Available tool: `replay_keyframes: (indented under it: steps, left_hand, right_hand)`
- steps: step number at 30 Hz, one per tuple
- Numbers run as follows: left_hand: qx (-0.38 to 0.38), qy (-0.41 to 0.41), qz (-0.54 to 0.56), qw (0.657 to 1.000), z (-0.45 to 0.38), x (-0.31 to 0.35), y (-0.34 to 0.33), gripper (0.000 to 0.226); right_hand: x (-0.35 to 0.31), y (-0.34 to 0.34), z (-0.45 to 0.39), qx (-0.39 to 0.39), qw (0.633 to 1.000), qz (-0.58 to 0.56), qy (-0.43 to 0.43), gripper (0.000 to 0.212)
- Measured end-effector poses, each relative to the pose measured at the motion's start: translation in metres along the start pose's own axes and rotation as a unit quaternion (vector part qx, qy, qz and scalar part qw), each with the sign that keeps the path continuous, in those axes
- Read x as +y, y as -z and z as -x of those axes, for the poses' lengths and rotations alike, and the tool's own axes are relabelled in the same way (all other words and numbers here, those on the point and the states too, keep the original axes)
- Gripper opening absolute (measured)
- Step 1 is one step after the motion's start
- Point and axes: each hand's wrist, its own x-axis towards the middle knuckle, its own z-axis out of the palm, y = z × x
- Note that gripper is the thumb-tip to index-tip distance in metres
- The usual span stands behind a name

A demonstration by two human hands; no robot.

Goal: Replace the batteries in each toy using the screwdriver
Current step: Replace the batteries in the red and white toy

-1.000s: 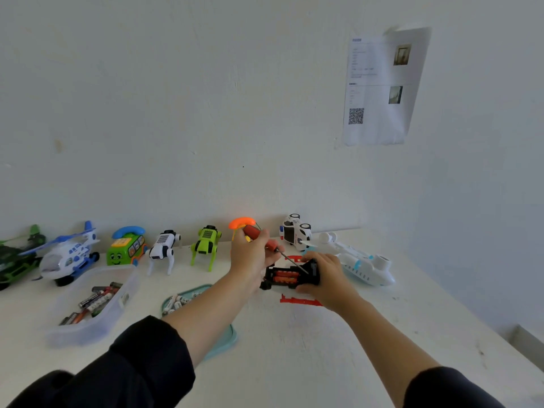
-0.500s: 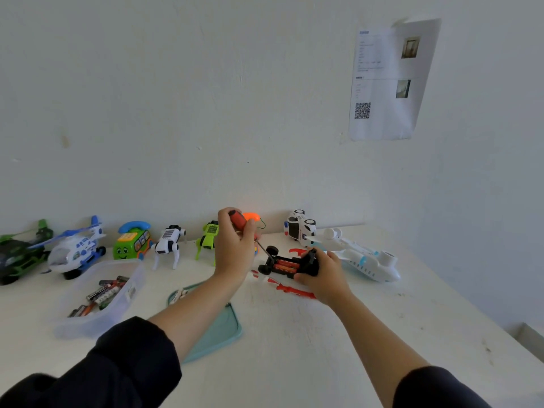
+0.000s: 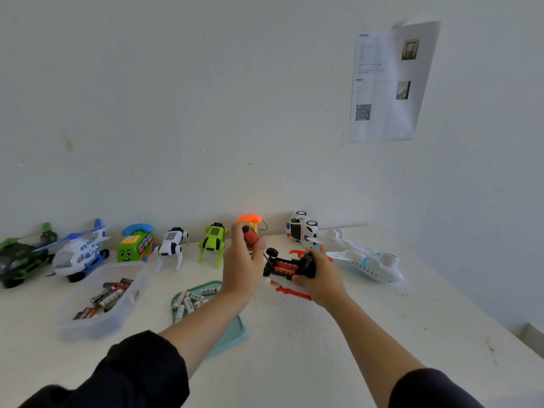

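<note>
My right hand (image 3: 319, 278) grips a black toy car (image 3: 287, 265) turned underside up, with orange batteries showing in its open compartment. My left hand (image 3: 243, 265) is closed around a red-handled screwdriver (image 3: 249, 234), held upright just left of the car; its tip is hidden. A red cover piece (image 3: 291, 292) lies on the table under the car. White batteries lie in a teal tray (image 3: 226, 337) below my left forearm. A clear tub (image 3: 117, 315) at the left holds several dark batteries.
Toys line the wall: green helicopter (image 3: 20, 254), blue-white helicopter (image 3: 81, 251), green phone bus (image 3: 135, 242), white robot dog (image 3: 172, 245), green robot dog (image 3: 214, 241), orange-topped toy (image 3: 249, 219), police car (image 3: 302, 229), white plane (image 3: 365, 262). A paper sheet (image 3: 385, 81) hangs on the wall.
My left hand has pulled the screwdriver off the car's underside and swung it upright to the left. The right hand keeps hold of the car, now tilted more level.
</note>
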Motion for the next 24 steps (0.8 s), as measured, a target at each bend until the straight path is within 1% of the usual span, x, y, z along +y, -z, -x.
replay_keyframes:
  steps: [3, 5, 6, 7, 8, 9, 10, 12, 13, 14, 15, 16, 17, 18, 19, 20, 21, 22, 23, 24]
  left_hand:
    - [-0.001, -0.027, -0.008, 1.0, 0.009, -0.003, -0.003, 0.019]
    - [-0.008, -0.021, 0.005, 1.0, 0.013, -0.003, -0.004, 0.018]
    - [-0.005, 0.006, 0.019, 1.0, 0.012, -0.002, -0.005, 0.018]
    - [0.006, 0.055, 0.045, 0.997, 0.009, -0.001, -0.004, 0.017]
    - [0.029, 0.125, 0.081, 0.988, 0.004, 0.001, -0.004, 0.015]
    - [0.059, 0.206, 0.119, 0.97, -0.003, 0.0, -0.003, 0.013]
    - [0.093, 0.289, 0.153, 0.941, -0.009, -0.002, -0.001, 0.011]
    - [0.152, 0.434, 0.227, 0.859, -0.02, -0.014, 0.005, 0.01]
    - [0.17, 0.488, 0.267, 0.813, -0.022, -0.02, 0.009, 0.013]
    - [0.178, 0.526, 0.297, 0.777, -0.023, -0.025, 0.01, 0.016]
    - [0.18, 0.548, 0.318, 0.752, -0.023, -0.028, 0.012, 0.018]
    - [0.182, 0.558, 0.329, 0.74, -0.023, -0.028, 0.012, 0.018]
    - [0.187, 0.556, 0.338, 0.736, -0.022, -0.027, 0.012, 0.019]
    - [0.192, 0.543, 0.346, 0.741, -0.023, -0.023, 0.012, 0.019]
    - [0.195, 0.519, 0.35, 0.755, -0.025, -0.018, 0.012, 0.017]
    - [0.197, 0.481, 0.34, 0.784, -0.028, -0.012, 0.012, 0.013]
    - [0.197, 0.421, 0.316, 0.827, -0.031, -0.007, 0.013, 0.01]
    - [0.192, 0.339, 0.277, 0.878, -0.034, -0.002, 0.013, 0.011]
    - [0.175, 0.238, 0.229, 0.927, -0.038, 0.004, 0.014, 0.015]
    - [0.139, 0.125, 0.179, 0.966, -0.04, 0.011, 0.015, 0.018]
  right_hand:
    - [-0.002, 0.002, 0.002, 0.006, 1.0, 0.0, 0.009, 0.037]
    - [-0.004, 0.005, 0.002, 0.005, 1.0, 0.001, 0.02, 0.036]
    - [-0.005, 0.006, 0.002, 0.003, 1.0, -0.003, 0.024, 0.035]
    - [-0.005, 0.007, 0.003, 0.001, 1.0, -0.008, 0.026, 0.034]
    - [-0.005, 0.008, 0.003, 0.0, 1.0, -0.013, 0.028, 0.033]
    - [-0.005, 0.008, 0.003, -0.001, 0.999, -0.016, 0.028, 0.033]
    - [-0.004, 0.008, 0.003, -0.001, 0.999, -0.019, 0.026, 0.032]
    - [-0.002, 0.011, 0.004, 0.004, 0.999, -0.033, 0.022, 0.031]
    - [-0.002, 0.012, 0.005, 0.004, 0.999, -0.043, 0.018, 0.031]
    - [-0.001, 0.013, 0.005, 0.002, 0.999, -0.05, 0.015, 0.031]
    - [-0.001, 0.014, 0.005, 0.001, 0.999, -0.052, 0.015, 0.03]
    - [0.0, 0.014, 0.005, 0.001, 0.998, -0.053, 0.015, 0.03]
    - [0.0, 0.013, 0.006, 0.003, 0.998, -0.054, 0.015, 0.03]
    - [0.0, 0.012, 0.006, 0.007, 0.998, -0.058, 0.016, 0.03]
    - [0.0, 0.011, 0.006, 0.013, 0.998, -0.061, 0.017, 0.029]
    - [-0.001, 0.009, 0.006, 0.02, 0.998, -0.062, 0.02, 0.029]
    - [-0.001, 0.006, 0.006, 0.027, 0.998, -0.061, 0.023, 0.029]
    - [-0.002, 0.004, 0.006, 0.031, 0.997, -0.061, 0.026, 0.03]
    - [-0.002, 0.001, 0.005, 0.034, 0.997, -0.058, 0.031, 0.03]
    - [-0.003, -0.002, 0.005, 0.038, 0.997, -0.056, 0.034, 0.03]
